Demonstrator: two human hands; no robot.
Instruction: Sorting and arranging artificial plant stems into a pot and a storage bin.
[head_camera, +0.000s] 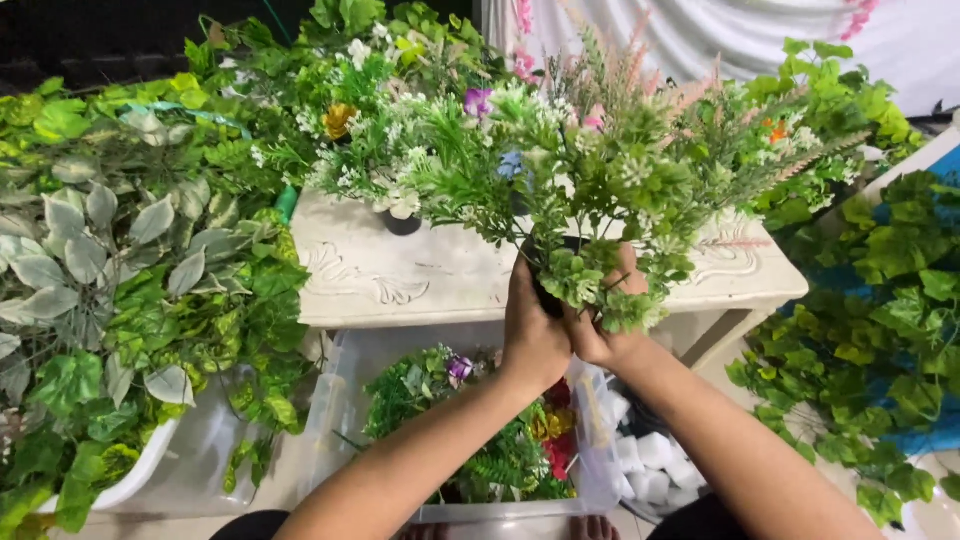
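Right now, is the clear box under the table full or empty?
Partly full. The clear box holds fake flowers and greenery, seen through its open top. How deep they go cannot be told.

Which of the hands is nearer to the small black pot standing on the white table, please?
The left hand. It lies right of the black pot, clasping the bouquet; the right hand grips the same bouquet farther right.
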